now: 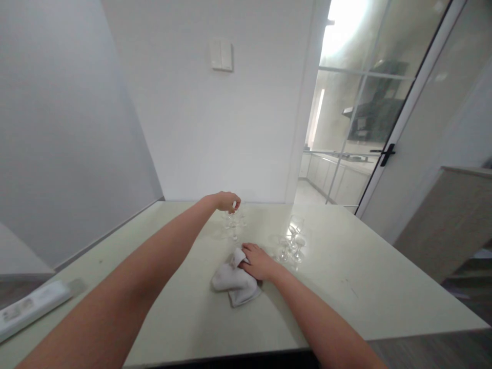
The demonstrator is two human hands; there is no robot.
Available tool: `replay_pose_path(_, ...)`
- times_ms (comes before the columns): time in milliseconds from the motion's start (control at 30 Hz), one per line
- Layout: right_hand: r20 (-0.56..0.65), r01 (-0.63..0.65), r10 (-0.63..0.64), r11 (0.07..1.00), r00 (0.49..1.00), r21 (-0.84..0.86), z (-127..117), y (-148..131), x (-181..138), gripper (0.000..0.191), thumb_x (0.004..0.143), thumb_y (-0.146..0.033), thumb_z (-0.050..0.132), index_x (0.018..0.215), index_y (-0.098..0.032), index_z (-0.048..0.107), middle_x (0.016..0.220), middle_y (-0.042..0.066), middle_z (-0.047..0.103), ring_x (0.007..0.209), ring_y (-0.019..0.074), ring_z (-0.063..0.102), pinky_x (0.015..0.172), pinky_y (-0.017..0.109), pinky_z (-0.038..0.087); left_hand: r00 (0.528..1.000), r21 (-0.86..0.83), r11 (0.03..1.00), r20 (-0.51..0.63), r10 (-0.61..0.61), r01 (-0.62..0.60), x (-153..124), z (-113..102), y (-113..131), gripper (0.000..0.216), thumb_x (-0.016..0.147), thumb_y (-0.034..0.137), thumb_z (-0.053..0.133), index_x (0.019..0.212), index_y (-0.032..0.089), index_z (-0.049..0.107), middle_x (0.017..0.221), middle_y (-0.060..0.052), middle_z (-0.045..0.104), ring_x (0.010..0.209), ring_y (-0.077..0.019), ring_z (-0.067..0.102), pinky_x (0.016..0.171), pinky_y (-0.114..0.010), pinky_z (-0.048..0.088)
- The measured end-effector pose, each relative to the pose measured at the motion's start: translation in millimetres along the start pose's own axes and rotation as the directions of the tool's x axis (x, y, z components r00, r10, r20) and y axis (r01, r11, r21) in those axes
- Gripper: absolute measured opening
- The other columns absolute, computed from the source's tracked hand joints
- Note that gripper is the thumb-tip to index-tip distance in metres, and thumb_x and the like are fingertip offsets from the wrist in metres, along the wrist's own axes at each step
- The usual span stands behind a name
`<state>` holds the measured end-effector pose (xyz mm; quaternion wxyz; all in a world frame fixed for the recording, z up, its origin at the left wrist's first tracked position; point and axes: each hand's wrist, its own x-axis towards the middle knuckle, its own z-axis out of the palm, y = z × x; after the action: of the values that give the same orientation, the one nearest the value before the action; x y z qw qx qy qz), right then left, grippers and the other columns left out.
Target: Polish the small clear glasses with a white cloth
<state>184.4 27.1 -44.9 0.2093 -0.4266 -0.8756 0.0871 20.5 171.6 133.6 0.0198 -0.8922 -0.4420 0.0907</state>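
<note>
My left hand (228,201) reaches to the far side of the table, its thumb and fingers curled in a pinch at the top of a clear stemmed glass (230,219). Other clear glasses stand close around it, their outlines faint. Nearer to me, my right hand (258,261) lies on a crumpled light grey cloth (234,279), with the thumb tucked into a fold and the fingers over its edge. To the right of that hand stands a group of clear stemmed glasses (295,238), apart from it.
The pale glossy table (326,302) meets a white wall at the back. A white power strip (33,307) lies at the left edge. Behind the table on the right is a glazed door with a black handle (386,152). A beige box-like piece (442,210) stands beyond the right edge.
</note>
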Motion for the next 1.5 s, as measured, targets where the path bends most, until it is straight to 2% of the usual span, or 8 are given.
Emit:
replay_pose_path(200, 0.009, -0.019, 0.019, 1.000, 1.000, 0.025, 5.0, 1.7, 0.1, 0.040, 0.088, -0.036, 0.054, 0.119, -0.012, 0.057, 0.137, 0.019, 0.050, 0.129, 0.0278, 0.044, 0.107, 0.044, 0.033, 0.995, -0.049, 0.998, 0.088, -0.045, 0.049, -48.2, 9.6, -55.8, 0.018, 0.069, 0.023, 0.064, 0.087, 0.022, 0.064, 0.080, 0.001, 0.071, 0.077, -0.0154, 0.062, 0.068, -0.023, 0.042)
replay_pose_path(433, -0.004, -0.033, 0.033, 0.999, 0.999, 0.040, 4.8, 0.5, -1.0, 0.038, 0.087, -0.036, 0.056, 0.118, -0.013, 0.058, 0.136, 0.017, 0.052, 0.128, 0.0275, 0.044, 0.107, 0.043, 0.034, 0.985, -0.059, 0.992, 0.139, -0.102, 0.111, -91.1, 18.7, -87.9, 0.021, 0.069, 0.022, 0.063, 0.090, 0.021, 0.061, 0.080, -0.001, 0.070, 0.079, -0.0172, 0.061, 0.071, -0.025, 0.042)
replay_pose_path(600, 0.005, -0.034, 0.034, 0.998, 0.999, 0.045, 2.6, -0.6, -1.5, 0.038, 0.087, -0.035, 0.056, 0.118, -0.012, 0.058, 0.137, 0.019, 0.050, 0.129, 0.0287, 0.044, 0.107, 0.044, 0.034, 0.983, -0.096, 0.988, 0.150, -0.103, 0.118, -99.4, 21.5, -87.1, 0.019, 0.072, 0.022, 0.062, 0.092, 0.021, 0.059, 0.086, 0.000, 0.071, 0.081, -0.0157, 0.061, 0.070, -0.023, 0.042)
replay_pose_path(833, 0.014, -0.039, 0.039, 0.999, 0.999, 0.023, 0.5, -2.8, -1.4, 0.040, 0.088, -0.036, 0.055, 0.119, -0.011, 0.058, 0.137, 0.018, 0.051, 0.129, 0.0281, 0.044, 0.108, 0.042, 0.033, 0.984, -0.060, 0.992, 0.146, -0.105, 0.115, -98.5, 18.9, -73.6, 0.022, 0.073, 0.021, 0.062, 0.095, 0.020, 0.058, 0.088, -0.001, 0.071, 0.081, -0.0160, 0.062, 0.070, -0.023, 0.042)
replay_pose_path(1000, 0.021, -0.043, 0.042, 0.999, 0.999, 0.019, 1.2, -1.8, -0.8, 0.043, 0.088, -0.037, 0.055, 0.122, -0.010, 0.057, 0.139, 0.019, 0.049, 0.130, 0.0286, 0.043, 0.109, 0.042, 0.032, 0.981, -0.056, 0.990, 0.153, -0.118, 0.128, -96.6, 20.6, -72.8, 0.028, 0.074, 0.021, 0.062, 0.101, 0.019, 0.057, 0.089, -0.002, 0.071, 0.080, -0.0154, 0.063, 0.072, -0.023, 0.043)
replay_pose_path(1200, 0.035, -0.060, 0.059, 0.998, 0.998, 0.015, 0.8, -3.6, -1.7, 0.047, 0.089, -0.038, 0.052, 0.126, -0.010, 0.055, 0.141, 0.019, 0.046, 0.133, 0.0292, 0.040, 0.109, 0.043, 0.033, 0.990, -0.083, 0.991, 0.099, -0.101, 0.109, -96.1, 23.8, -76.2, 0.023, 0.078, 0.030, 0.061, 0.099, 0.020, 0.060, 0.096, -0.003, 0.071, 0.085, -0.0164, 0.064, 0.076, -0.024, 0.044)
replay_pose_path(1500, 0.044, -0.061, 0.060, 0.998, 0.997, 0.006, 2.4, -1.6, -1.4, 0.051, 0.089, -0.039, 0.052, 0.128, -0.006, 0.054, 0.142, 0.019, 0.046, 0.132, 0.0296, 0.040, 0.111, 0.040, 0.031, 0.990, -0.097, 0.988, 0.081, -0.114, 0.121, -95.5, 24.8, -72.9, 0.026, 0.078, 0.035, 0.062, 0.098, 0.019, 0.061, 0.090, -0.004, 0.072, 0.077, -0.0162, 0.064, 0.070, -0.024, 0.042)
